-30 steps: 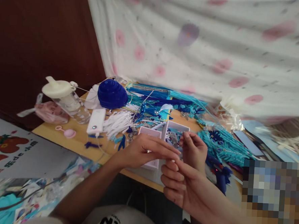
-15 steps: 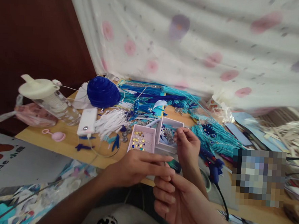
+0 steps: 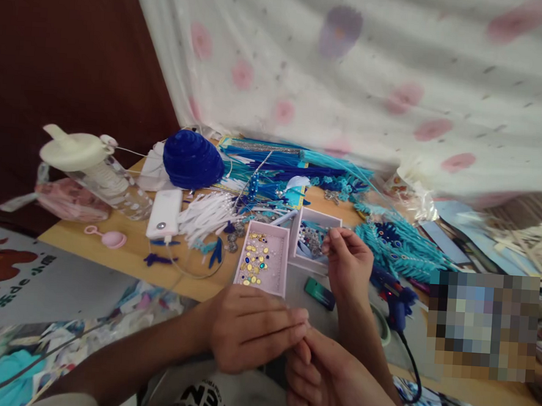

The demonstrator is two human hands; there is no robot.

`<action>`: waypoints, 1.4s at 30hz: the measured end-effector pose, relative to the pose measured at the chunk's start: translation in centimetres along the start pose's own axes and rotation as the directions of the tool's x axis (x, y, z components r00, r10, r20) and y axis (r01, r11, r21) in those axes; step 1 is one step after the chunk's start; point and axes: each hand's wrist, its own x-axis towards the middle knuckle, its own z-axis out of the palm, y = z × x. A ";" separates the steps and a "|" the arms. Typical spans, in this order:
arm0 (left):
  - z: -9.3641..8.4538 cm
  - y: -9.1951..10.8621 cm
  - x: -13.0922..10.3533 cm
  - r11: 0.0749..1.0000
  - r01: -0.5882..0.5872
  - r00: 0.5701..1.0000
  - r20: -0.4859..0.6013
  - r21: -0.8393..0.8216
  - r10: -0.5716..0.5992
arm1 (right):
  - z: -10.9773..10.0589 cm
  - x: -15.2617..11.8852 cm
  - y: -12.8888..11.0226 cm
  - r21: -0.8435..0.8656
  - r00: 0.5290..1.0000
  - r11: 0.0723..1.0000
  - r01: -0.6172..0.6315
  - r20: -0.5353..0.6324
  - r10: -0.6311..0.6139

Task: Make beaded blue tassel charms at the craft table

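My left hand (image 3: 252,327) is stretched across the front of the table, fingers pressed together. Its fingertips meet those of another person's hand (image 3: 322,374), which comes in from the lower right. Whatever may be between those fingertips is hidden. Farther forward, my right hand (image 3: 350,260) pinches at the right edge of a pale box (image 3: 313,264) of silvery and blue beads. Its fingers hide what they hold, if anything. Just left stands a second pale box (image 3: 282,259) with gold, blue and green beads and small pearls.
A blue glue gun (image 3: 396,302) with a black cable lies right of my arm. A green-and-black small box (image 3: 319,293) is near the bead boxes. On the left are a drink bottle (image 3: 116,184), power bank (image 3: 164,213) and blue velvety bundle (image 3: 193,160). Turquoise stems (image 3: 415,251) lie right.
The view has shifted, moving the table contents slightly right. The extended fingers of my left hand have drawn closer together and bent downward at the other person's fingertips. My right hand stays at the bead box.
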 end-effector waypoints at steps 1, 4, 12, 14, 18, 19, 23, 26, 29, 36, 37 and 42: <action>0.0 0.0 -0.1 0.999 0.000 1.000 -0.003 0.036 0.000 | 0.0 0.0 0.0 -0.004 1.000 1.000 0.001 0.001 -0.001; 0.1 -0.2 -0.5 0.994 -0.022 0.998 -0.055 0.107 0.028 | 0.0 0.0 0.1 -0.027 1.000 1.000 0.005 -0.003 -0.005; -2.2 -1.8 -0.2 0.928 0.241 0.937 -0.316 0.285 -0.147 | 0.2 -0.1 -0.3 -0.084 1.000 0.996 0.028 0.017 -0.026; -3.0 -2.9 0.7 0.908 0.401 0.862 -0.384 0.118 -0.331 | 0.3 -0.1 -0.5 -0.112 0.999 0.993 0.028 0.027 -0.025; -4.3 -6.0 3.1 0.846 0.468 0.707 -0.465 -0.256 -0.533 | 0.8 0.0 -1.0 -0.183 0.994 0.978 0.096 0.076 -0.083; -4.5 -6.8 3.7 0.829 0.472 0.705 -0.437 -0.299 -0.559 | 1.0 0.0 -1.2 -0.204 0.989 0.971 0.126 0.098 -0.107; -4.7 -9.3 6.1 0.798 0.505 0.736 -0.318 -0.329 -0.597 | 1.9 0.6 -2.0 -0.263 0.968 0.941 0.213 0.186 -0.167; -4.4 -10.5 7.5 0.786 0.510 0.749 -0.269 -0.350 -0.605 | 2.7 1.3 -2.4 -0.290 0.960 0.928 0.236 0.218 -0.176; -4.1 -11.5 8.5 0.790 0.502 0.729 -0.319 -0.354 -0.606 | 3.3 1.8 -2.5 -0.320 0.955 0.918 0.232 0.253 -0.154; -3.7 -12.6 8.7 0.769 0.538 0.731 -0.264 -0.344 -0.630 | 3.3 2.4 -1.5 -0.328 0.952 0.920 0.216 0.279 -0.124; -3.6 -12.7 8.5 0.760 0.545 0.732 -0.240 -0.354 -0.637 | 3.2 2.4 -1.3 -0.325 0.954 0.922 0.209 0.275 -0.119; -2.6 -12.9 8.2 0.714 0.526 0.723 -0.199 -0.462 -0.661 | 2.9 2.4 -0.9 -0.315 0.956 0.933 0.178 0.280 -0.088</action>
